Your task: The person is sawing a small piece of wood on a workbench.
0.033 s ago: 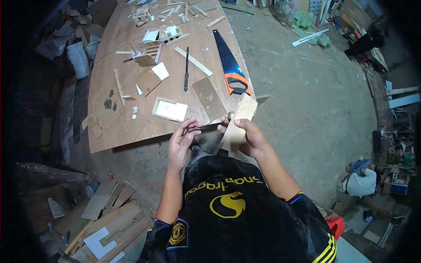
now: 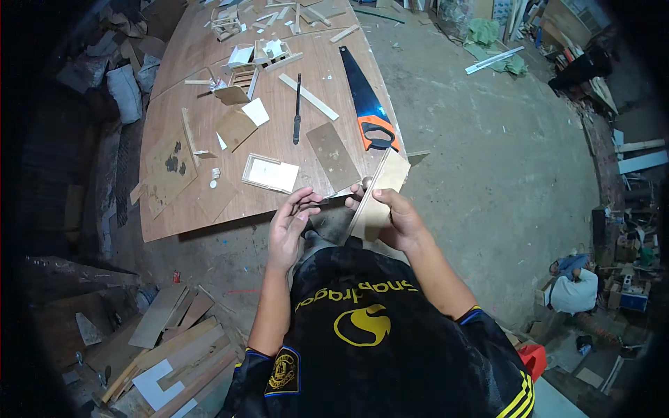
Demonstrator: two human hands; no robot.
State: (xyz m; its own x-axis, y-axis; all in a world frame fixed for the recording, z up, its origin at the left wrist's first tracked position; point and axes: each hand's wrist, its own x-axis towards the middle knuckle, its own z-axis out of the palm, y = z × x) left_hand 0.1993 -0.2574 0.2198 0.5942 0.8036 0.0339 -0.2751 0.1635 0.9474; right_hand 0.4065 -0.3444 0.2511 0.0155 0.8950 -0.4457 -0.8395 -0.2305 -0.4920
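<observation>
My right hand grips a shallow wooden box-like piece, tilted, with the thumb on its pale face and the fingers behind it. Off to its left, my left hand is raised, its fingers loosely curled and apart, with nothing visible in them. Just beyond the hands, a small open wooden tray with a white bottom lies by the table's near edge. A brown rectangular board rests between that tray and a handsaw with an orange and black handle.
The wooden table also bears a slim black tool, a wood strip, a stained board and small wooden models. Scrap boards are piled on the floor at lower left. At the right sits a person.
</observation>
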